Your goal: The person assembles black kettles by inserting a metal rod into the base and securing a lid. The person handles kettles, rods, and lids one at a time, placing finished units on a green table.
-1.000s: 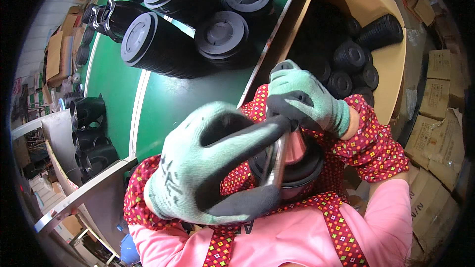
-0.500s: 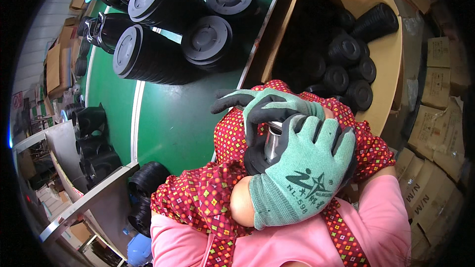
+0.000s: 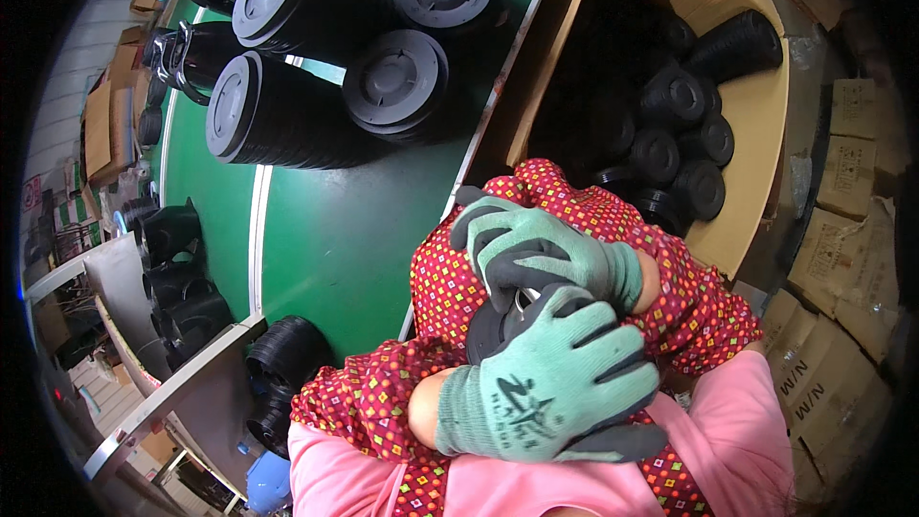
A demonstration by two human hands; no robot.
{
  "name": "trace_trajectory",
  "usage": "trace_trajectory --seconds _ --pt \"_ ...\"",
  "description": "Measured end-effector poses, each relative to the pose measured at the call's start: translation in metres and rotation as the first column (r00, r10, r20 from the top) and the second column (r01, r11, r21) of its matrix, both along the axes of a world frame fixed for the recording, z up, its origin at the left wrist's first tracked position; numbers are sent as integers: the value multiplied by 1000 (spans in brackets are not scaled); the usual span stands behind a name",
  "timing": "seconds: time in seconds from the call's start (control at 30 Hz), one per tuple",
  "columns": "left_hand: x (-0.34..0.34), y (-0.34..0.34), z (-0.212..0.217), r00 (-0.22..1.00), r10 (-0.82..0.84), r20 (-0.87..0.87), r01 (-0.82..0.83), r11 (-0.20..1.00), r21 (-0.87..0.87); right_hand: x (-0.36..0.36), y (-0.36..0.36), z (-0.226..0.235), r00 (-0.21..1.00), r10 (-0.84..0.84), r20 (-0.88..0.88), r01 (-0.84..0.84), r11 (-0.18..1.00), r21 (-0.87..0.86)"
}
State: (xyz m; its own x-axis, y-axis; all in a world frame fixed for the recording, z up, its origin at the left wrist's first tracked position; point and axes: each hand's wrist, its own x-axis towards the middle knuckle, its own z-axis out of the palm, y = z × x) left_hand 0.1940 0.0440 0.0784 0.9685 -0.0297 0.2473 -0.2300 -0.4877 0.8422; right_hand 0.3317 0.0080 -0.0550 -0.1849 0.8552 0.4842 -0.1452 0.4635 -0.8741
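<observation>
Head view: black round piece [image 3: 485, 333] is at your lap, just off the right side of the green table [image 3: 325, 258], mostly covered by your gloves, with a bit of shiny metal [image 3: 522, 300] showing at it. Right hand [image 3: 546, 254]: fingers bent over the far side of it. Left hand [image 3: 546, 378]: laid across the near side, fingers bent, thumb out straight. Contact is hidden; can't tell whether either hand actually grips.

Handling, my judgement: black piece looks like stiff, light moulded plastic, hard to break; metal likely smooth and slippery, so rely on the dark glove coating. Take hold by the outer rim, fingertips clear of the metal.

Containers: open cardboard box [image 3: 745, 148] right of the green table, loaded with nested stacks of black round pieces [image 3: 701, 190], some end-on, one lying on its side; its dark far corner is unreadable. On the table's far part, more nested black stacks [image 3: 311, 120] with grey disc ends; glossy black handled vessels [image 3: 206, 57] left of those, contents not visible.
</observation>
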Motion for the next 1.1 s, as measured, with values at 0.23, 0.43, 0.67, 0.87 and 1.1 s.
trace_trajectory --seconds 0.23,0.43,0.67,0.87,1.1 --pt "-45 64 -63 929 -135 345 350 625 -698 35 -45 62 719 -244 651 401 911 -101" --pt "-34 96 17 968 -134 -214 24 892 -451 53 -24 74 689 6 725 206 957 -203" --pt "-1 60 54 539 79 -839 193 958 214 45 -33 73 706 1 709 235 943 -235" --pt "-16 105 -11 861 -48 -507 148 976 158 21 -58 110 499 -98 861 546 807 -225" --pt "-10 127 -90 968 -138 -210 152 987 51 10 -58 158 403 105 909 560 757 -336"
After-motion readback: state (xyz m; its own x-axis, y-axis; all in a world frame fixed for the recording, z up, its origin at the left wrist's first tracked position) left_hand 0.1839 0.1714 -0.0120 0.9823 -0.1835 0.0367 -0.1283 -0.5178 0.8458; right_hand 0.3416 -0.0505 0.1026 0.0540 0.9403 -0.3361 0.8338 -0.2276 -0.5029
